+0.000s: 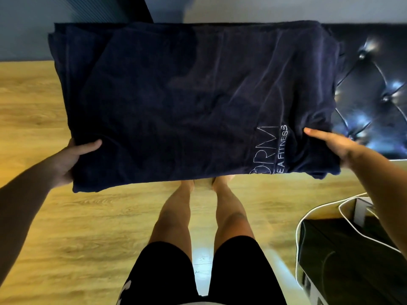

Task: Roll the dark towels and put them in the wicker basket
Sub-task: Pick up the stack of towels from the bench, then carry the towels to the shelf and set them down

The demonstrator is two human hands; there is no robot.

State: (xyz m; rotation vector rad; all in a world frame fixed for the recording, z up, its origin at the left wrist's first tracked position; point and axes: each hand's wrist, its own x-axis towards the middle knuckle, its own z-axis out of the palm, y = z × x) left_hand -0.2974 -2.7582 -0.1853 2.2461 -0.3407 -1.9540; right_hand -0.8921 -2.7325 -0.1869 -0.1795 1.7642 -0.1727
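Observation:
A large dark navy towel [187,102] with white embroidered lettering near its right end is stretched flat in the air in front of me, folded in layers. My left hand [72,159] grips its near left edge, thumb on top. My right hand [330,146] grips its near right edge, thumb on top. The towel hides my feet and whatever lies beyond it. No wicker basket is in view.
I stand on a wooden floor [66,227]; my bare legs and black shorts [202,271] show below the towel. A dark tufted upholstered surface [372,95] is at the right. A black box [348,260] with a white cable [352,225] sits at lower right.

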